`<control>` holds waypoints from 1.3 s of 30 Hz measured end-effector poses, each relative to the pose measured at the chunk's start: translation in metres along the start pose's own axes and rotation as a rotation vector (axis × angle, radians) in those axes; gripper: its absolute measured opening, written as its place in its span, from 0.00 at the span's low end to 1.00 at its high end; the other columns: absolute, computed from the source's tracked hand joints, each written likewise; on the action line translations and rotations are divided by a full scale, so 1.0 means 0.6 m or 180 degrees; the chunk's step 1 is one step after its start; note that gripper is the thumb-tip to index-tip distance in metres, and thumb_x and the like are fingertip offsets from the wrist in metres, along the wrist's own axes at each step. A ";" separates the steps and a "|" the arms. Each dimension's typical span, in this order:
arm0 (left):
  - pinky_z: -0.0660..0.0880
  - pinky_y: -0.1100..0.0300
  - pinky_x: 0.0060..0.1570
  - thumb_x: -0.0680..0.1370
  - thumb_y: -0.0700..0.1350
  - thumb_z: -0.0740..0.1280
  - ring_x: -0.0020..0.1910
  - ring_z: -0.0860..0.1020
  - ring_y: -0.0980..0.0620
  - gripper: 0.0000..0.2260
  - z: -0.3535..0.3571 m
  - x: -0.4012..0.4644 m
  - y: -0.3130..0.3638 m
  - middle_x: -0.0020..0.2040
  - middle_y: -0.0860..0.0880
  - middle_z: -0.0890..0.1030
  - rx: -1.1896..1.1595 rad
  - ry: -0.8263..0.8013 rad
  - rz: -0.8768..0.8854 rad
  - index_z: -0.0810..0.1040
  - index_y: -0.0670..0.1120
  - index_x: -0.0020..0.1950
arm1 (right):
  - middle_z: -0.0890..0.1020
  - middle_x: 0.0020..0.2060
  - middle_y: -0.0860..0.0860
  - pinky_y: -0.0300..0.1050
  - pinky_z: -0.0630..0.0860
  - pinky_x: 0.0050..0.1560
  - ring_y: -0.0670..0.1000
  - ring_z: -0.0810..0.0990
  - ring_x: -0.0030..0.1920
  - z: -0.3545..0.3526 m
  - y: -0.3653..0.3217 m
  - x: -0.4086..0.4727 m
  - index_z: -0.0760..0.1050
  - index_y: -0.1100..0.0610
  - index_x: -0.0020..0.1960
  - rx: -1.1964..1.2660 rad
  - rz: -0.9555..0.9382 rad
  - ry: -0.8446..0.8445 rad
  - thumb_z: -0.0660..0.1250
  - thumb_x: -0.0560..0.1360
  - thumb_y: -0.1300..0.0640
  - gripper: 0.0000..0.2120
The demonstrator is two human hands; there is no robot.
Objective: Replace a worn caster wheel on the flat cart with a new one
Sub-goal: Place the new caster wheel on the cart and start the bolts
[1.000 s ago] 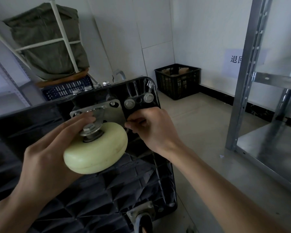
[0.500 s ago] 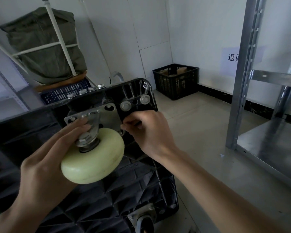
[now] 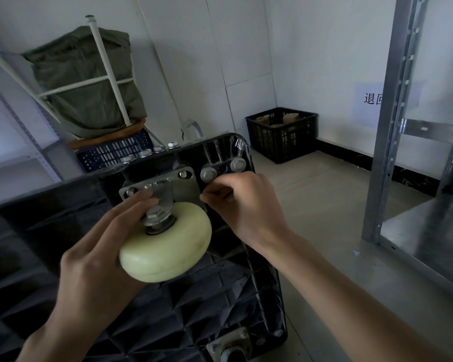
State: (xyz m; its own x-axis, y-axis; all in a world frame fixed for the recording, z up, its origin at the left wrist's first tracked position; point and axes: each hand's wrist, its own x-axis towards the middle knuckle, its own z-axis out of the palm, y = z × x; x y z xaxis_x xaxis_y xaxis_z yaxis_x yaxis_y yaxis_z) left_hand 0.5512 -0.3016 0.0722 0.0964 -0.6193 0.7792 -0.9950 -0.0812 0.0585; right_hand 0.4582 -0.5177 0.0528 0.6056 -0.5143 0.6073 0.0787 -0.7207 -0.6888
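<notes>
The black flat cart (image 3: 183, 304) stands on its side with its ribbed underside facing me. A cream caster wheel (image 3: 168, 244) with a metal mounting plate (image 3: 178, 182) sits against the cart's upper corner. My left hand (image 3: 97, 259) grips the wheel from the left, fingers reaching up to its fork and axle nut. My right hand (image 3: 243, 207) is closed at the plate's right edge, fingertips pinched together; what they pinch is hidden. Two bolt heads (image 3: 208, 174) show just above that hand. Another caster (image 3: 230, 348) is mounted at the cart's lower corner.
Several loose bolts (image 3: 144, 153) rest along the cart's top edge. A black crate (image 3: 281, 133) stands in the room's corner. A metal shelving rack (image 3: 395, 126) rises at the right. At the left, a green bag (image 3: 84, 82) sits behind a white frame above a blue crate (image 3: 115, 152).
My view has drifted slightly. Both hands stay at the caster; the right hand's fingers have shifted a little at the plate's right edge.
</notes>
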 end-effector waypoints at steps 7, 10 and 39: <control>0.73 0.50 0.69 0.74 0.52 0.72 0.70 0.75 0.47 0.28 0.002 -0.001 -0.012 0.71 0.42 0.75 0.0137 -0.0064 0.0098 0.75 0.39 0.69 | 0.83 0.35 0.42 0.48 0.81 0.38 0.42 0.82 0.37 0.001 -0.003 -0.007 0.84 0.49 0.44 -0.0220 0.0045 0.0320 0.77 0.72 0.44 0.09; 0.71 0.55 0.71 0.73 0.51 0.72 0.70 0.75 0.49 0.28 0.008 -0.004 -0.009 0.71 0.42 0.75 -0.0002 0.0038 0.0024 0.74 0.39 0.69 | 0.83 0.34 0.42 0.47 0.80 0.38 0.42 0.81 0.37 0.002 -0.001 -0.007 0.84 0.49 0.44 -0.0205 0.0026 0.0318 0.77 0.72 0.45 0.09; 0.67 0.51 0.74 0.72 0.60 0.74 0.70 0.75 0.52 0.30 0.003 0.009 -0.026 0.68 0.48 0.78 0.0397 -0.0025 0.0137 0.77 0.44 0.68 | 0.80 0.59 0.40 0.54 0.74 0.63 0.45 0.78 0.58 -0.066 -0.130 0.104 0.78 0.47 0.68 -0.1390 -0.1106 -0.0409 0.65 0.82 0.44 0.17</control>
State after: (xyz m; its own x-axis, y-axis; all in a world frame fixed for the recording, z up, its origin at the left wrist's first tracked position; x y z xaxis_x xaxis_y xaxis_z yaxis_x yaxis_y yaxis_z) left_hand 0.5675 -0.3051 0.0742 0.0542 -0.6303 0.7744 -0.9871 -0.1506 -0.0535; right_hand 0.4588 -0.5120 0.1601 0.6962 -0.1716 0.6970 -0.0275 -0.9767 -0.2130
